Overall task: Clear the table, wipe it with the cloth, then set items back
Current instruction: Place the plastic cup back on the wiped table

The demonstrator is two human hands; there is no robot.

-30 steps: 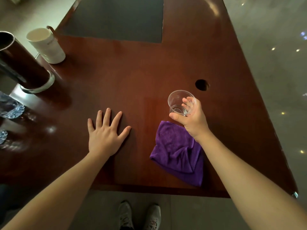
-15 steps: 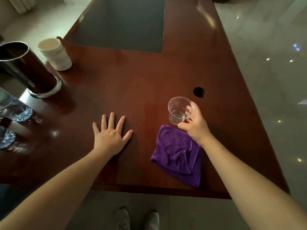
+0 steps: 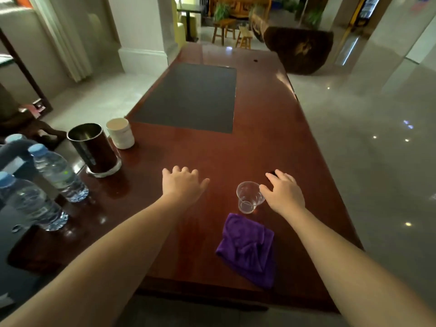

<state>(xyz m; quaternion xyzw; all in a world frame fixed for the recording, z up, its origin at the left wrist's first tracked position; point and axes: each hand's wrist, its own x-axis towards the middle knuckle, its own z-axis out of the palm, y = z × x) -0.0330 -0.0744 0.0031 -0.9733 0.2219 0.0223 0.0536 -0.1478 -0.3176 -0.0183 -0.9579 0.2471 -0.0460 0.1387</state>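
A clear plastic cup (image 3: pixel 249 197) stands upright on the dark red wooden table (image 3: pixel 271 142), just beyond a crumpled purple cloth (image 3: pixel 247 249) near the front edge. My right hand (image 3: pixel 284 193) rests right of the cup with fingers spread; the thumb is at the cup's rim but nothing is gripped. My left hand (image 3: pixel 184 184) lies flat on the table, fingers apart, left of the cup and holding nothing.
At the left edge stand a dark metal cylinder (image 3: pixel 94 147), a white cup (image 3: pixel 120 135) and two water bottles (image 3: pixel 59 173) (image 3: pixel 28 204). A dark mat (image 3: pixel 191 97) is set into the table further back. Shiny floor lies to the right.
The cup was held above the cloth in my right hand; now it stands on the table and the hand has let go. My view has tilted up.
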